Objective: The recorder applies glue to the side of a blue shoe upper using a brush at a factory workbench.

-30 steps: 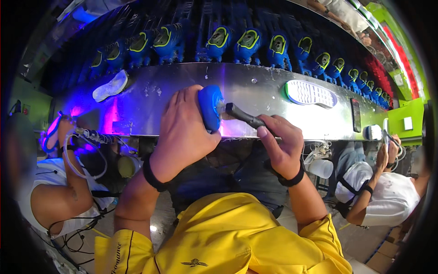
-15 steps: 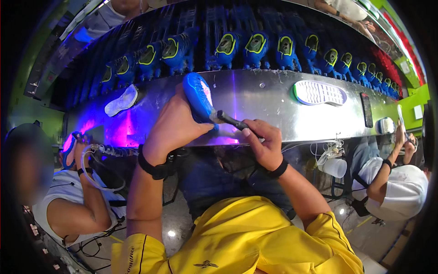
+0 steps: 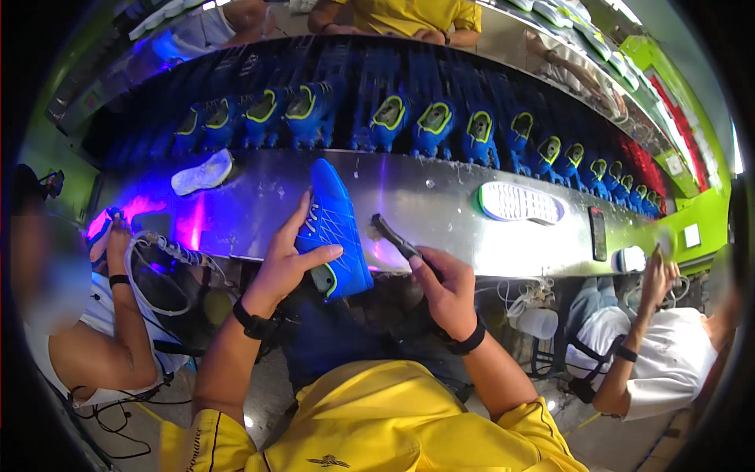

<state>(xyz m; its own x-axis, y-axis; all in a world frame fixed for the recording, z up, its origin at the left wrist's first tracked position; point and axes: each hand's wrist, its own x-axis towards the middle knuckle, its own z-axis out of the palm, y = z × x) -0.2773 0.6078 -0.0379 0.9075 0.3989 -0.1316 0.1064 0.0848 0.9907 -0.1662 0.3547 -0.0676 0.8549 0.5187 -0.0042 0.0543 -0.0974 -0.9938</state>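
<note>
My left hand [image 3: 281, 267] is closed round a blue shoe upper [image 3: 340, 228] with pale laces and a yellow-green collar edge. Its toe points away from me, and its laced side faces up with the thumb lying across it. In my right hand [image 3: 447, 293] is a dark-handled brush [image 3: 397, 237]. The brush head is just right of the shoe, apart from it, above the near part of the metal bench [image 3: 440, 228]. The shoe's underside is hidden from view.
Blue shoe uppers [image 3: 434, 124] stand in a row on a dark conveyor behind the bench. A white shoe sole [image 3: 521, 203] and a phone [image 3: 598, 234] lie at right, a pale sole [image 3: 202, 173] at left. Co-workers sit on both sides; a white cup [image 3: 538, 322] hangs below the bench edge.
My left hand has turned the shoe upper from its pale underside to its laced side and brought it nearer me. The brush has come away from the shoe.
</note>
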